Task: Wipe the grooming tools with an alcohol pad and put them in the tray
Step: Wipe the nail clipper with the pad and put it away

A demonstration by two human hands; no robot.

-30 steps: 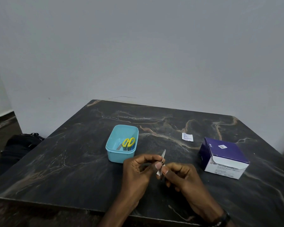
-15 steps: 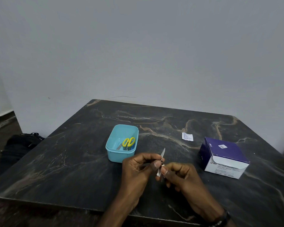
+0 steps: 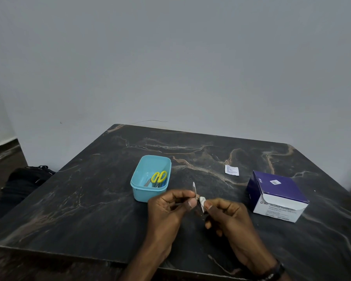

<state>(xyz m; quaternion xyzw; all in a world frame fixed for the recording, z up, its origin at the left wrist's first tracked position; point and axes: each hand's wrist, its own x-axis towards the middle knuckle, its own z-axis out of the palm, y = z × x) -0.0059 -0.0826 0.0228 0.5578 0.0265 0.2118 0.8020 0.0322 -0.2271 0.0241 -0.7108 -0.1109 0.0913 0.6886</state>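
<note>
So the main thing that moved in the last second: the small folded white alcohol pad (image 3: 202, 200) has slid down the thin silver metal grooming tool (image 3: 194, 188). A second ago the pad was tucked right up between both thumbs and you could barely see it; now it sits clear at about 4 o'clock from the tool's bare tip, closer to the lower end, and the two hands have drifted a bit apart. My read is that's one wiping stroke along the shaft, so the wipe is underway, not finished.

Grip-wise: the left hand (image 3: 170, 207) has thumb and fingers curled in and pinching the tool near its middle, tip pointing up toward 12 o'clock. The right hand (image 3: 225, 216) pinches the pad around the tool's lower part. What exactly the tool is, I can't tell; it's too small.

Everything else has stayed put. The light blue plastic tray (image 3: 150, 177) is at 11 o'clock from the hands with the yellow-handled scissors (image 3: 159, 177) and something greyish already in it. The purple and white cardboard box of alcohol swabs (image 3: 277, 194) sits at 3 o'clock, and a torn white sachet wrapper (image 3: 231, 170) lies at 1 o'clock on the dark marble-look table (image 3: 89, 199).

I'd guess another pass or two, then the tool goes in the tray.
</note>
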